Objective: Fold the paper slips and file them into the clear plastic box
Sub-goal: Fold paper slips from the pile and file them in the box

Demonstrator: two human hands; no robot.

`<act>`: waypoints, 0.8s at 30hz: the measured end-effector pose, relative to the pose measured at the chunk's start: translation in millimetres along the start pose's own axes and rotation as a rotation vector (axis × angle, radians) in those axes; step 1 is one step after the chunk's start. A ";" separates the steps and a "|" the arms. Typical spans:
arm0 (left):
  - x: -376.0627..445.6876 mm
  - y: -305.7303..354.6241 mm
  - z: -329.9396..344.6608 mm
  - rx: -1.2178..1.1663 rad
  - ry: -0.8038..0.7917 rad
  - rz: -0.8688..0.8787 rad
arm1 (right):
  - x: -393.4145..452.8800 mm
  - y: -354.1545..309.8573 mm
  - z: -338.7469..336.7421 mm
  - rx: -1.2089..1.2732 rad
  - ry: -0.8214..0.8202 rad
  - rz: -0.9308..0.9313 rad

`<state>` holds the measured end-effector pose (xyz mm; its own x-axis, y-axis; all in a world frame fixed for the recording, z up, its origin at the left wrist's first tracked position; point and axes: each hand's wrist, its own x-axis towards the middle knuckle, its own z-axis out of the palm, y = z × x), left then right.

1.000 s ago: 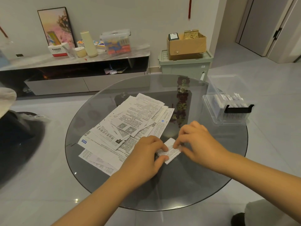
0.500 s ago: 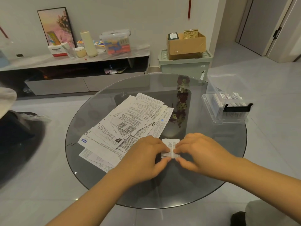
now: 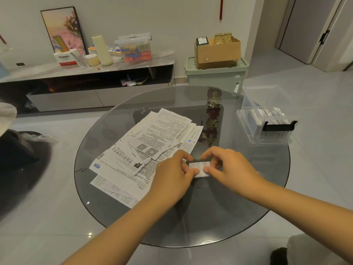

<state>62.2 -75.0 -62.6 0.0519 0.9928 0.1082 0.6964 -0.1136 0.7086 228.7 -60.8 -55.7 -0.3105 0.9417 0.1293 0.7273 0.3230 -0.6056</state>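
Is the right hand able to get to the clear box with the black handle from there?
Probably yes. The right hand pinches the folded slip, and only bare glass table lies between it and the clear box, whose top looks open.

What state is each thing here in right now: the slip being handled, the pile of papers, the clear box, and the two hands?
Paper slip: folded small, on the glass table, pinched from both sides.
Paper pile: unfolded, spread flat and overlapping.
Clear plastic box: open, folded slips standing inside, black latch at front.
Left hand: fingers pinch the slip's left end.
Right hand: fingers pinch the slip's right end.
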 end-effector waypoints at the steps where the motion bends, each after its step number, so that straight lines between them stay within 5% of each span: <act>1: 1.3 0.0 1.3 0.028 0.002 -0.003 | 0.8 1.0 1.3 -0.003 0.000 0.000; 5: 7.9 -1.2 1.9 0.152 0.044 0.053 | 3.6 5.4 4.9 -0.090 0.030 -0.056; 11: 9.6 -0.7 -6.4 0.312 -0.058 0.298 | -0.7 8.2 3.3 -0.413 0.032 -0.404; 19: 10.0 -3.5 -13.1 0.415 -0.100 0.410 | 0.0 9.1 3.6 -0.549 0.063 -0.499; 24: 6.7 7.5 -10.5 0.289 -0.033 0.329 | -5.4 5.8 -8.7 -0.412 0.108 -0.364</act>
<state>60.2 -69.6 -49.3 0.3239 0.9070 0.2692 0.8107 -0.4128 0.4153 239.9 -63.1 -53.1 -0.5379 0.7596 0.3656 0.7706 0.6189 -0.1521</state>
